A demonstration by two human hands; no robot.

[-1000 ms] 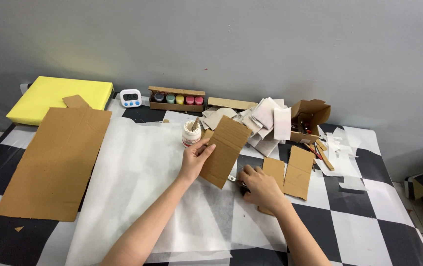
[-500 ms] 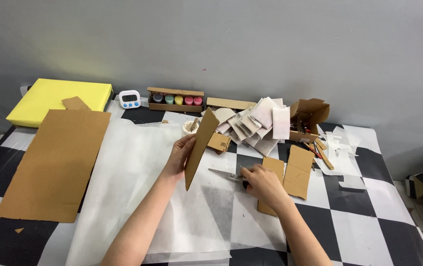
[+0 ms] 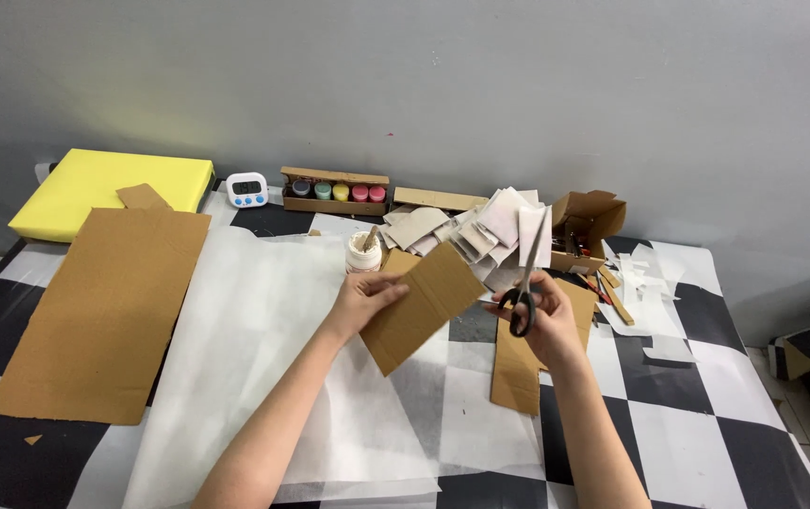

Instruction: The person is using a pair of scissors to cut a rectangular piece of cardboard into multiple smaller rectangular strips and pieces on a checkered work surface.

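Left hand [image 3: 360, 300]: its fingers are closed on the left edge of the flat brown cardboard piece [image 3: 421, 306], lifting it tilted just above the white paper sheet [image 3: 254, 358] on the counter [image 3: 706, 443].
Cardboard piece: roughly rectangular, plain brown, edges a little uneven; it sits mid-scene between both hands.
Right hand [image 3: 541, 316]: its fingers are curled through the loops of the black-handled scissors [image 3: 525, 273], whose blades point up and away and look shut.
Risk, grip: held by one edge only, the cardboard may swing or bend.
Risk, blades: the scissors sit near the left fingers, so a slip could nick them.
Risk, far side: the small white glue jar [image 3: 363, 253] stands just beyond and could be knocked.
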